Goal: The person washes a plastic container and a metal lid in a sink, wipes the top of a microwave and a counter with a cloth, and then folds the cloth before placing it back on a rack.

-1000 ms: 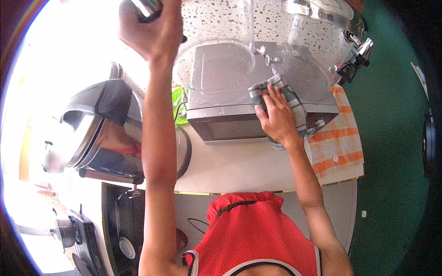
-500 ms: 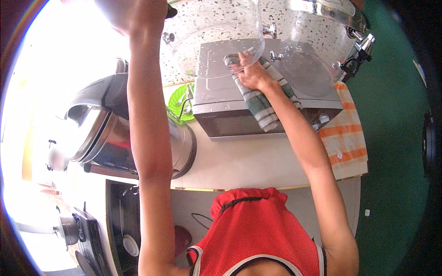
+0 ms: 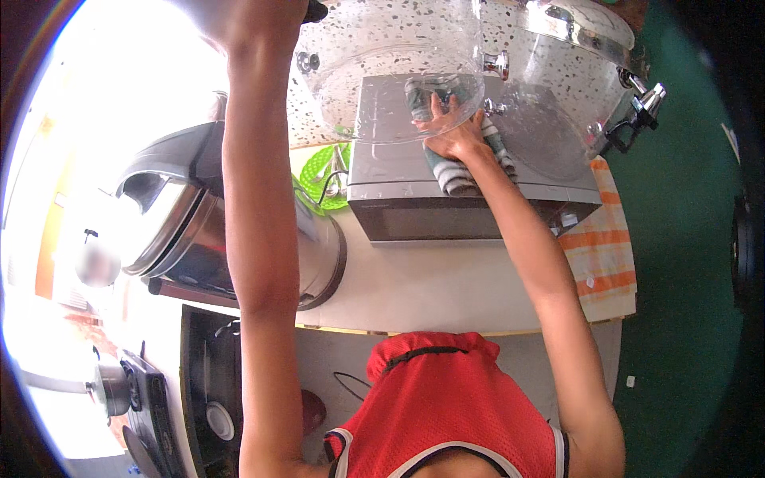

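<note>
My right hand (image 3: 453,131) presses a grey-green striped cloth (image 3: 456,174) flat on the top of a silver microwave (image 3: 470,213). My left hand (image 3: 251,20) is raised to the picture's top edge and grips the upper part of a clear speckled container (image 3: 390,72) beside a black knob (image 3: 314,11). The container hangs tilted over the back of the microwave, and I see my right fingers and part of the cloth through its wall. My left fingers are mostly cut off by the frame.
A second clear container (image 3: 558,95) with a metal tap (image 3: 640,110) stands at the back right. A large steel pot (image 3: 199,231) with its lid up is on the left, an orange striped towel (image 3: 603,259) on the counter's right, a black stove (image 3: 209,382) below left.
My right hand has slid the cloth from the microwave's right front toward its back middle. My left arm and the clear container have shifted right, over the microwave.
</note>
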A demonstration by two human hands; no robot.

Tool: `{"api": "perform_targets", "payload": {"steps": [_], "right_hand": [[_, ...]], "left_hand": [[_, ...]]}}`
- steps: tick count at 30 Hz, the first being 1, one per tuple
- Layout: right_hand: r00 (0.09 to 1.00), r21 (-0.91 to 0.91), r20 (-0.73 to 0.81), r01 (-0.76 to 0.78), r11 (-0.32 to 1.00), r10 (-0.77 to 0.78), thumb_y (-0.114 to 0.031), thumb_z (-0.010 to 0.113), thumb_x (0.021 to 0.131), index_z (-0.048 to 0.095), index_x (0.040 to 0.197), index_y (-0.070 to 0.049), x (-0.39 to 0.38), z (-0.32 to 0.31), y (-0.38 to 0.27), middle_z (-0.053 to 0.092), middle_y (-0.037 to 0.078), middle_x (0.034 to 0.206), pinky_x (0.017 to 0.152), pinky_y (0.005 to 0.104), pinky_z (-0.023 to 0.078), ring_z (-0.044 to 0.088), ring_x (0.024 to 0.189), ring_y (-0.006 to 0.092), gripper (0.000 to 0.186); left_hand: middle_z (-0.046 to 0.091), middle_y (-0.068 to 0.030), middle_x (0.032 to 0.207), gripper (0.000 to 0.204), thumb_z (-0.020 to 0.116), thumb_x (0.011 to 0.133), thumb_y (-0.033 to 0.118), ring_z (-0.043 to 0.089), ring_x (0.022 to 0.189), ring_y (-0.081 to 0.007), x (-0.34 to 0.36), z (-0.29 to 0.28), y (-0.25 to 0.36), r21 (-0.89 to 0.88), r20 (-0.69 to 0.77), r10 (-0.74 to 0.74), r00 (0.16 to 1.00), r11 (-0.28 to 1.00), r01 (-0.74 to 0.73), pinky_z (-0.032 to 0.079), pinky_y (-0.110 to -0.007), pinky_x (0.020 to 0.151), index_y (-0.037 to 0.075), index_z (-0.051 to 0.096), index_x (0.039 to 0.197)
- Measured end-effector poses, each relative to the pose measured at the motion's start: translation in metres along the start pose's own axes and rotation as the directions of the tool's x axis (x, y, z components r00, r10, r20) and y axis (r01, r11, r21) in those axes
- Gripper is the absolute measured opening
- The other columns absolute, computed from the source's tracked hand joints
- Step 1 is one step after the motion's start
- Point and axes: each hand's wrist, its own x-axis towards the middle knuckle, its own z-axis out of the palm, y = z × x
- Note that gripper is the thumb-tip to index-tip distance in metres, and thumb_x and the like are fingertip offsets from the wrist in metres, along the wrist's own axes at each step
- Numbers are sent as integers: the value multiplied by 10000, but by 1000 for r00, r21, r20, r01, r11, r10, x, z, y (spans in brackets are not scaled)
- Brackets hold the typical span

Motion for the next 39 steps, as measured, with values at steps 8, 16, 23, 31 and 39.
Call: {"api": "perform_targets", "payload": {"steps": [8, 16, 23, 31, 39], "right_hand": [[987, -7, 34, 158, 987, -157, -807, 372, 769, 225, 1506, -218, 73, 20, -33, 154, 216, 1547, 1109, 631, 38, 98, 1404, 491, 955], [752, -53, 97, 658, 751, -652, -857, 388, 725, 332, 1462, -277, 18, 35, -70, 219, 120, 1548, 1167, 519, 75, 190, 1426, 335, 939], [551, -137, -96, 818, 559, -829, -437, 729, 674, 413, 1410, -221, -96, -1, -46, 358, 123, 1482, 1136, 542, 225, 315, 1372, 357, 829], [669, 60, -187, 739, 671, -719, -206, 760, 621, 593, 1250, -239, -168, -11, 40, 448, 32, 1435, 1133, 528, 244, 383, 1344, 301, 652], [809, 139, -256, 572, 809, -528, -38, 600, 567, 622, 1210, -158, -184, -17, 84, 464, 70, 1424, 1148, 513, 207, 359, 1361, 300, 655]], "left_hand": [[626, -98, 810, 373, 610, 792, 127, 578, 702, -136, 13, -4, -1, 40, -14, -39, 999, 998, 39, 467, -260, 621, -18, 610, 1135], [609, -63, 813, 310, 603, 798, 130, 557, 645, -120, -11, 5, 10, -12, -14, -158, 987, 987, 158, 456, -255, 532, -1, 592, 1079], [569, -33, 734, 211, 602, 788, 95, 521, 580, -97, -19, 7, 6, 73, 30, -223, 974, 973, 220, 446, -258, 510, -5, 592, 974], [558, -29, 741, 188, 623, 750, 48, 531, 625, -110, -55, 19, -27, 69, -36, -204, 978, 976, 206, 450, -276, 555, -5, 582, 926], [638, -31, 700, 163, 686, 761, 25, 555, 586, -36, -92, 16, -85, 117, -19, 65, 998, 991, -62, 453, -178, 554, 30, 613, 906]]}}
